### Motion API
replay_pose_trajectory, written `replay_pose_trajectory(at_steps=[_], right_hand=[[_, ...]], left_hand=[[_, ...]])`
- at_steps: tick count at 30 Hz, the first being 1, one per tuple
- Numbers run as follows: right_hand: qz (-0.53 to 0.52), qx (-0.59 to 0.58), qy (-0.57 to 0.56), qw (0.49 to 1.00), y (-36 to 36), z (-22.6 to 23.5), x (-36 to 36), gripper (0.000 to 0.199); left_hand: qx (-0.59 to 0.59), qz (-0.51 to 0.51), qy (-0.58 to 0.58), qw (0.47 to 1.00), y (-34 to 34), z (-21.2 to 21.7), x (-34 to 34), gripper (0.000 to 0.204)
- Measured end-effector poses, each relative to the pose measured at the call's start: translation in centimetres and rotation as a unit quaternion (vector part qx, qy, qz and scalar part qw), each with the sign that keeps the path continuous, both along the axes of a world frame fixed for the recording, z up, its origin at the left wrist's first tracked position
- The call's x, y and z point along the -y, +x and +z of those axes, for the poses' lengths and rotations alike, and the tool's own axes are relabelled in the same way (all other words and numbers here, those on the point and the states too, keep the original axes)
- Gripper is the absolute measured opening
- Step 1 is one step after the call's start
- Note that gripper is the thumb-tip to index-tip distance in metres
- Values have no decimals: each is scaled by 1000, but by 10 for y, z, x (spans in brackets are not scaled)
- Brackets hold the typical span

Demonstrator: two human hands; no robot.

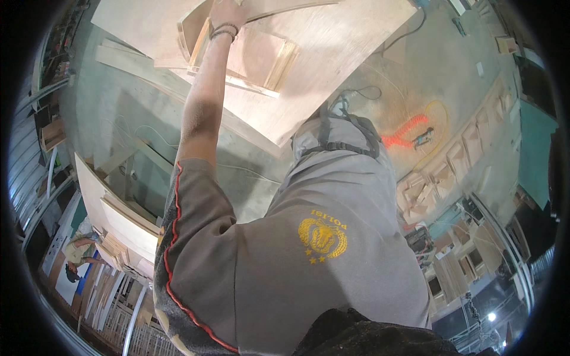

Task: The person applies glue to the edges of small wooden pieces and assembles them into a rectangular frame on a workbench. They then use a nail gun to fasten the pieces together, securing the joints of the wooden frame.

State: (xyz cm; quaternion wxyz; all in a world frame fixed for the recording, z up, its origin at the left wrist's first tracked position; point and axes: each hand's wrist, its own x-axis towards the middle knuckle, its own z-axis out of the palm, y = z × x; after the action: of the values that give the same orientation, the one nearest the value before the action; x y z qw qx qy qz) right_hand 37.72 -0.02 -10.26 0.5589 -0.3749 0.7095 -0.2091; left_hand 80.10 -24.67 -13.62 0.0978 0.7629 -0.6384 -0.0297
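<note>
Cut off by the top edge: fingers of left hand (228, 12); cannot tell whether gripping or merely resting. Also cropped up there: plywood panel (350, 47) and curved wooden strip (286, 8). Hidden in part behind left forearm (205, 113): wooden frame (280, 65). Too small to make out: exact kind of tool (423, 138) lying beside coiled orange hose (409, 127), and handwork of distant person (77, 251) at lower left. Cropped by lower edge: dark, dusty cloth (368, 337).

On the floor to the right, a coiled orange-red hose (408, 130) lies beside a small hand tool (423, 137) and a loose yellow hose (446, 121), with a row of wooden pieces (473, 142) beyond. At the lower left, a co-worker (77, 252) is near stacked boards (133, 228); a lamp (491, 317) glows at the lower right.
</note>
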Motion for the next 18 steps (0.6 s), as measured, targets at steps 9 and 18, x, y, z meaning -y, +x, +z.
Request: replay_pose_trajectory(at_steps=[9, 18], right_hand=[[-32, -26, -11, 999, 25, 0, 20, 39], [-94, -55, -53, 993, 17, -13, 58, 41]], left_hand=[[-136, -150, 104, 974, -110, 64, -40, 50], [-159, -255, 192, 934, -113, 80, 6, 47]])
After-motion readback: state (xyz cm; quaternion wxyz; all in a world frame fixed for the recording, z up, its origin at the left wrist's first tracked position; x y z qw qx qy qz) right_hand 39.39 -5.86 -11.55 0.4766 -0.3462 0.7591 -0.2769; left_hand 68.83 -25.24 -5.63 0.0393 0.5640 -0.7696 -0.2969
